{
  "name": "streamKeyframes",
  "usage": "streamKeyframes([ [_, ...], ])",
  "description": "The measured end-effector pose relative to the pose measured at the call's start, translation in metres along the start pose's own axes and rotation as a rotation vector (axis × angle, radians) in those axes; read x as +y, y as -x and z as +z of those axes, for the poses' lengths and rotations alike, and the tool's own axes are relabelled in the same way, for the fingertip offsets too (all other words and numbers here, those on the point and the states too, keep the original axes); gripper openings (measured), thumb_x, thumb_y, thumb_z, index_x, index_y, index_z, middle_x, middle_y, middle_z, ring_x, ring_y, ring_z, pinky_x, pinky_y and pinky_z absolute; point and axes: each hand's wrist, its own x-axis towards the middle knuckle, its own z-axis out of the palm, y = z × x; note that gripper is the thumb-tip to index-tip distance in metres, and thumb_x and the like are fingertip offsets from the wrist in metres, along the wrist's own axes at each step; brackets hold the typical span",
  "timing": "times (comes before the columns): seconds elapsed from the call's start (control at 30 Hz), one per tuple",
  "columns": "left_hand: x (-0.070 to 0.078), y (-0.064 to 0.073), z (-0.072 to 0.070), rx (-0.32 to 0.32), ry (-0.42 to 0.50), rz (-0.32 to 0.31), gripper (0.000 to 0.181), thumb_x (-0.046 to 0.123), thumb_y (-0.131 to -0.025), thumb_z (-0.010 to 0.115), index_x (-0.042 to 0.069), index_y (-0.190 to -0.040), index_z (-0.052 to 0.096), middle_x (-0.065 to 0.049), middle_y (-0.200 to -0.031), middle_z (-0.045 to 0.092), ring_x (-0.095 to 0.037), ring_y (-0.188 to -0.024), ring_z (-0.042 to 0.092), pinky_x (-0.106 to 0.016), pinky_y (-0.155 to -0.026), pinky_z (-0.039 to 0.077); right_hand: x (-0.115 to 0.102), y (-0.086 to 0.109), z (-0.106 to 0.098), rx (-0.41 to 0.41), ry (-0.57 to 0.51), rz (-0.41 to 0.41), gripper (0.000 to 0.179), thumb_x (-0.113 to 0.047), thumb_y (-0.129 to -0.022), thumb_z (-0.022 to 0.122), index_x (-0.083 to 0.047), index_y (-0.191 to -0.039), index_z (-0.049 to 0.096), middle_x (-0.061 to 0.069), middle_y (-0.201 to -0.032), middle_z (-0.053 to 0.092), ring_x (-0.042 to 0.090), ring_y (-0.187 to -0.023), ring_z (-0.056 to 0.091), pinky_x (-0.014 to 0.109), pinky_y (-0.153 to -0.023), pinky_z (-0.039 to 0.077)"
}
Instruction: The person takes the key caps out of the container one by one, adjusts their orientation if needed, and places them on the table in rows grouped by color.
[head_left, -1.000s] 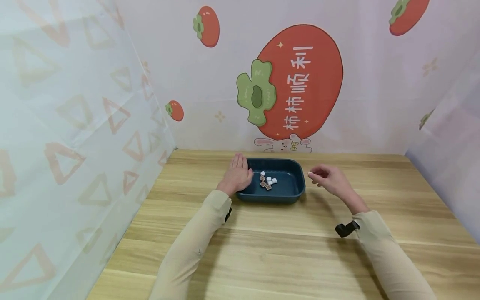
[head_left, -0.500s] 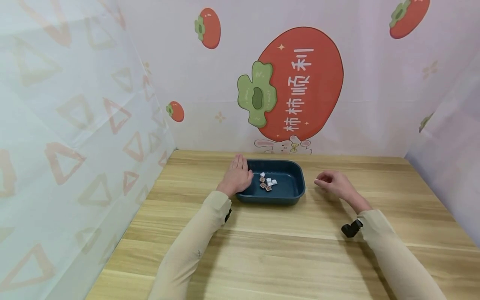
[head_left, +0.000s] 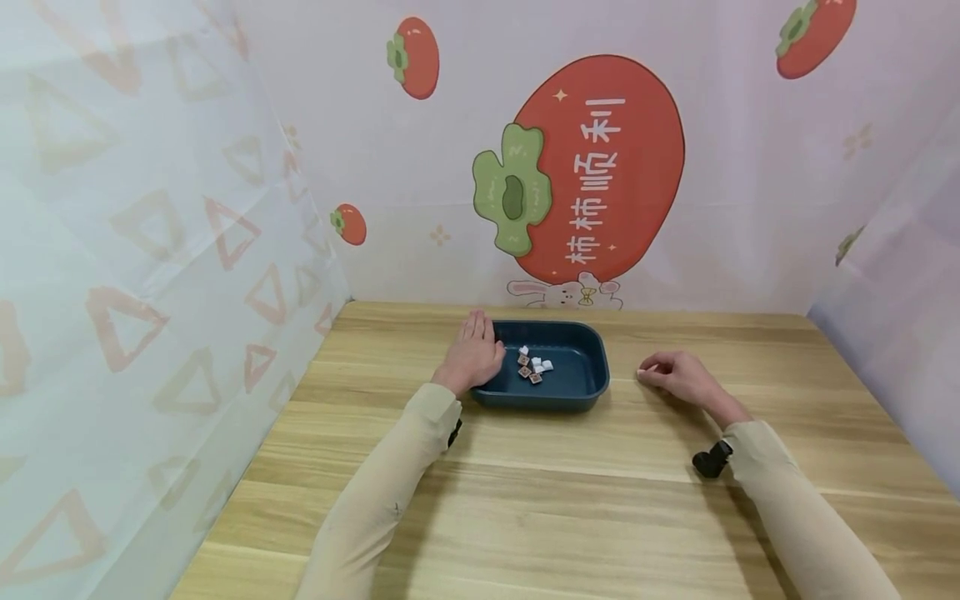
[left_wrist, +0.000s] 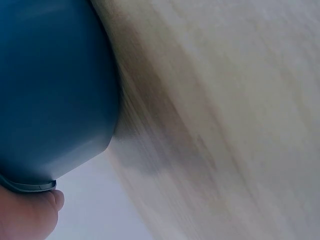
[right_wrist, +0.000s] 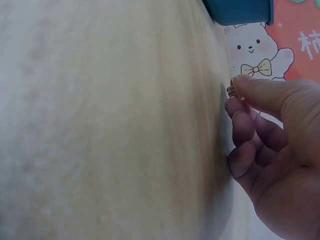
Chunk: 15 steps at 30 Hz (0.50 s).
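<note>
A dark blue rectangular tray (head_left: 577,402) stands on the wooden table, holding several small square blocks (head_left: 525,372), some brown and some white. My left hand (head_left: 474,357) rests over the tray's left rim with its fingers straight. In the left wrist view, part of that hand (left_wrist: 27,215) touches the rim beside the tray's outer wall (left_wrist: 55,90). Right of the tray, my right hand (head_left: 684,377) is low at the tabletop. Its thumb and index finger pinch a small brown-and-white block (right_wrist: 232,92), seen in the right wrist view; its other fingers are curled.
The wooden tabletop (head_left: 555,500) extends in front of the tray and to both sides. Behind it hangs a backdrop (head_left: 420,167) printed with persimmons and a rabbit. A patterned sheet (head_left: 165,250) closes the left side.
My right hand has moved right and down, away from the tray to the tabletop, with the small block between its fingertips. The left hand and the blocks in the tray have stayed put.
</note>
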Motion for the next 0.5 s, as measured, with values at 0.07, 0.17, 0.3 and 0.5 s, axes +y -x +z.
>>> streamKeyframes([
  [0.07,-0.0005,0.0008,0.0000,-0.004,0.000,0.000,0.064,0.036,-0.106,0.022,-0.003,-0.156,0.009,-0.018,-0.165,-0.003,-0.032,-0.154,-0.002,-0.042,-0.126,0.004,0.0013,0.0000,0.0010,-0.012,-0.012,0.013,0.026,-0.026,-0.093,0.067,-0.004,-0.107,0.071,0.005,-0.076,0.066,0.013,-0.059,0.057,0.025,-0.052,0.047],
  [0.17,-0.0015,0.0013,0.0005,-0.011,0.003,0.001,0.065,0.036,-0.106,0.021,-0.003,-0.156,0.008,-0.018,-0.165,-0.003,-0.032,-0.154,-0.003,-0.042,-0.126,0.004,0.0013,-0.0001,0.0015,-0.030,-0.015,0.024,0.027,-0.026,-0.094,0.066,-0.004,-0.109,0.071,0.004,-0.076,0.065,0.013,-0.059,0.057,0.026,-0.052,0.047],
  [0.3,-0.0027,-0.0001,0.0017,0.001,0.013,-0.002,0.065,0.036,-0.106,0.022,-0.003,-0.156,0.010,-0.018,-0.165,-0.002,-0.032,-0.154,-0.001,-0.042,-0.126,0.004,-0.0026,0.0005,-0.0009,-0.051,-0.021,0.035,0.029,-0.024,-0.094,0.065,-0.002,-0.113,0.069,0.005,-0.075,0.064,0.014,-0.060,0.057,0.026,-0.052,0.047],
  [0.5,-0.0022,-0.0029,0.0030,0.019,0.014,0.001,0.065,0.037,-0.105,0.024,-0.003,-0.156,0.013,-0.018,-0.165,-0.001,-0.032,-0.154,-0.001,-0.042,-0.126,0.004,-0.0051,0.0020,-0.0059,-0.069,-0.008,0.061,0.037,-0.027,-0.094,0.066,0.000,-0.119,0.064,0.006,-0.077,0.063,0.015,-0.061,0.057,0.027,-0.050,0.046],
])
